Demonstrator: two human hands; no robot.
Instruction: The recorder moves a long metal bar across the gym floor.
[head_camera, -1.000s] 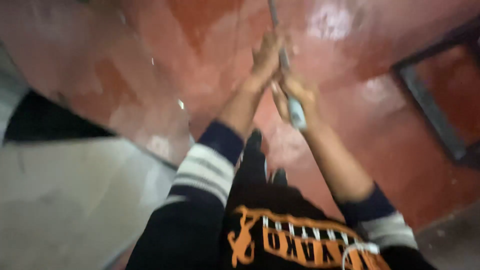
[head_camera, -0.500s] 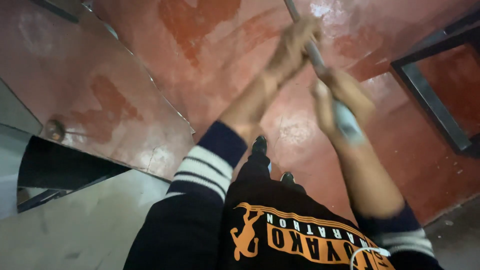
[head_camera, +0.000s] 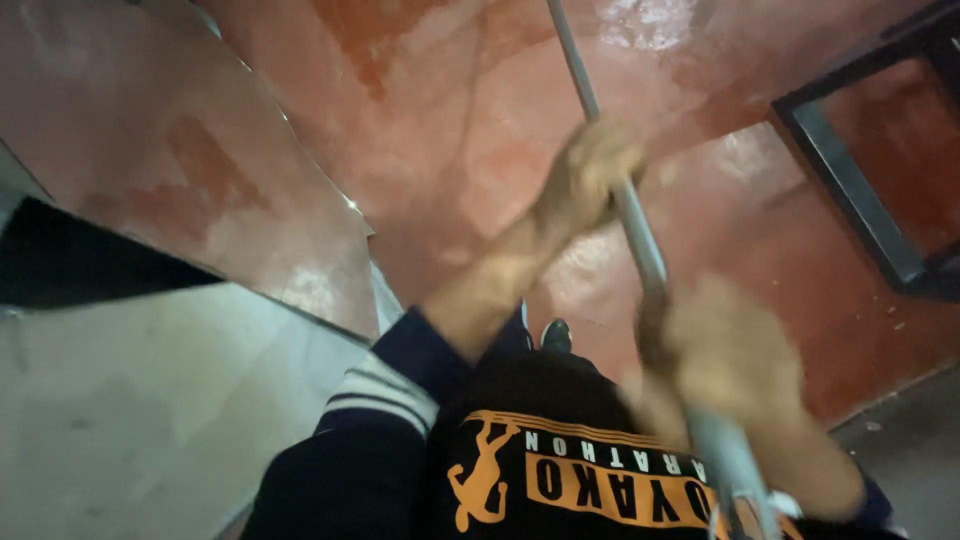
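Fingers (head_camera: 600, 165) of your left hand (head_camera: 585, 180) are clenched round the metal pole (head_camera: 625, 205), up toward 12 o'clock. Your right hand (head_camera: 735, 365) is clenched on the same pole lower down, at about 4 o'clock, closer to your body.

Change over the last second: the hands have spread apart along the pole. They were nearly stacked; now there's a bare stretch of shaft between them. The right hand has slid down and in toward you, and the pole has swung so it leans from 5 o'clock up to 12 o'clock. My read: you're mid-stroke, pulling the pole back across the floor. The working end is out of view past the top edge, so I can't say what's on it.

Pole: thin, round, pale grey metal, straight, slight sheen, with a thicker lighter section near your chest. Motion blur on both hands.

Red floor (head_camera: 470, 120) under it looks wet and glossy, patchy in tone. Dark metal frame (head_camera: 845, 190) sits at 2 o'clock, well apart from the pole.
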